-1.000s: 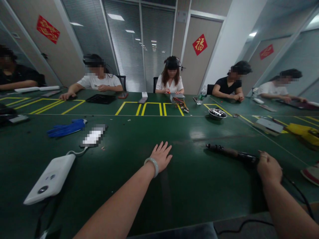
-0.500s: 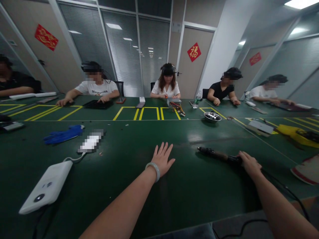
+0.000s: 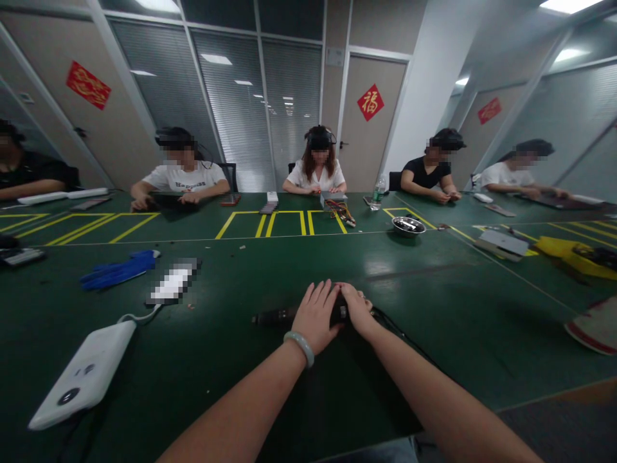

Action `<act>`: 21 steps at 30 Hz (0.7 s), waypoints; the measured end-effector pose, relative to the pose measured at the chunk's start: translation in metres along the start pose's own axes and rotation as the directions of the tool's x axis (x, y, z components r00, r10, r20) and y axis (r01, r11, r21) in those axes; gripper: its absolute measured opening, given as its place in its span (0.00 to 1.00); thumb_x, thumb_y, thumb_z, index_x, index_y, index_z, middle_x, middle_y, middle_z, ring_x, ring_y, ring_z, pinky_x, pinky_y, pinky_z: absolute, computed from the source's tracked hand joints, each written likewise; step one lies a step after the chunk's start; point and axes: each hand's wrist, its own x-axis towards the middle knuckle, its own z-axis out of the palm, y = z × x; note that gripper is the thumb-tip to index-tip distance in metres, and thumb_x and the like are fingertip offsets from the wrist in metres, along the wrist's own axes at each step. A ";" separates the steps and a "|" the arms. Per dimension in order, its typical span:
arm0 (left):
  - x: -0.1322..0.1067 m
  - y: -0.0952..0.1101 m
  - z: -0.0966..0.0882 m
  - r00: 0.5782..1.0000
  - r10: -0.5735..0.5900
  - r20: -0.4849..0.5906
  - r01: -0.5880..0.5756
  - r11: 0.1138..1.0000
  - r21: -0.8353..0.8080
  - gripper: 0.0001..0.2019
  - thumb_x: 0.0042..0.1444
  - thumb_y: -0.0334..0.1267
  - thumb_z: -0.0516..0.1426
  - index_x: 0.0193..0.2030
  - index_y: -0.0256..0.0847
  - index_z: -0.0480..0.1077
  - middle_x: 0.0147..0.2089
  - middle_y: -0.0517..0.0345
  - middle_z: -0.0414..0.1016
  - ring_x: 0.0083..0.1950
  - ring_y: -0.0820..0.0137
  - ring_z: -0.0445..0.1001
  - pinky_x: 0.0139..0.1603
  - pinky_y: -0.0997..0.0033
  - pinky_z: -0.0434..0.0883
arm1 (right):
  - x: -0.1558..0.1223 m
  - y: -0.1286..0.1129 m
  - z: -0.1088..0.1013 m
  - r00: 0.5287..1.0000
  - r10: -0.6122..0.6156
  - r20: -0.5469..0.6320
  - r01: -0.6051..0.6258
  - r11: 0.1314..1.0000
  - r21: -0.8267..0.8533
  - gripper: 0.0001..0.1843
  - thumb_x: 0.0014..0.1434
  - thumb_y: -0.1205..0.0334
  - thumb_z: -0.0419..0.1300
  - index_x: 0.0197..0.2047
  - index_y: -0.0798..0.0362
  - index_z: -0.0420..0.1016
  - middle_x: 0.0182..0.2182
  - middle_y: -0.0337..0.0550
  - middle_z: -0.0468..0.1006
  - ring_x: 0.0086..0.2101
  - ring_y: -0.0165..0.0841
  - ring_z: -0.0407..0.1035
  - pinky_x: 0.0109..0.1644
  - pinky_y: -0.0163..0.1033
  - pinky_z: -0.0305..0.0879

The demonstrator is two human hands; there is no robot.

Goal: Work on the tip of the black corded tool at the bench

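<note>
A dark corded hand tool [image 3: 274, 316] lies on the green table [image 3: 434, 302] straight in front of me, its tip pointing left. My right hand [image 3: 357, 308] grips its rear end, where the black cord [image 3: 400, 334] leaves toward me. My left hand [image 3: 317, 316], with a pale bangle on the wrist, rests over the tool's middle with its fingers stretched out and close together, touching my right hand.
A white device [image 3: 80, 375] with a cable lies at the near left, a blue glove [image 3: 118, 269] behind it. A metal bowl [image 3: 407, 225], yellow items [image 3: 569, 251] and a red-rimmed object [image 3: 595, 326] sit to the right. Several people sit along the far side.
My right hand has dragged the tool from the right to the middle of the table, under my left hand. The view has shifted slightly.
</note>
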 end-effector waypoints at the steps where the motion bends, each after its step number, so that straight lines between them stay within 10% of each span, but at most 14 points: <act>1: 0.001 -0.002 0.002 0.999 -0.033 -0.003 0.033 0.999 -0.007 0.38 0.56 0.52 0.56 0.69 0.40 0.46 0.71 0.49 0.48 0.70 0.58 0.48 0.70 0.54 0.43 | 0.002 -0.007 0.009 1.000 -0.001 -0.011 0.001 0.999 0.050 0.28 0.68 0.49 0.31 0.59 0.42 0.63 0.52 0.40 0.72 0.49 0.38 0.65 0.53 0.51 0.60; 6: 0.006 -0.011 0.004 0.992 -0.100 0.082 0.104 0.994 -0.042 0.27 0.58 0.51 0.55 0.61 0.44 0.59 0.58 0.52 0.68 0.56 0.59 0.67 0.54 0.59 0.65 | -0.007 -0.030 0.003 0.999 0.045 -0.021 -0.037 0.955 0.293 0.25 0.67 0.47 0.35 0.62 0.40 0.57 0.53 0.41 0.70 0.53 0.40 0.63 0.57 0.54 0.55; 13: 0.008 -0.014 -0.004 0.989 -0.052 0.139 0.056 0.998 -0.027 0.23 0.60 0.55 0.53 0.59 0.52 0.62 0.52 0.57 0.71 0.51 0.61 0.69 0.49 0.61 0.67 | -0.086 -0.012 -0.063 0.994 -0.011 -0.113 -0.030 0.936 -0.351 0.23 0.61 0.51 0.52 0.58 0.46 0.61 0.61 0.51 0.57 0.57 0.49 0.56 0.57 0.58 0.52; 21: 0.007 -0.013 -0.012 0.992 0.009 0.124 0.004 0.995 -0.098 0.20 0.57 0.51 0.56 0.55 0.50 0.67 0.48 0.59 0.73 0.48 0.64 0.70 0.48 0.65 0.66 | -0.078 0.029 -0.089 0.997 -0.027 0.067 0.039 0.980 -0.194 0.06 0.62 0.58 0.55 0.39 0.49 0.70 0.43 0.45 0.68 0.43 0.37 0.64 0.50 0.47 0.61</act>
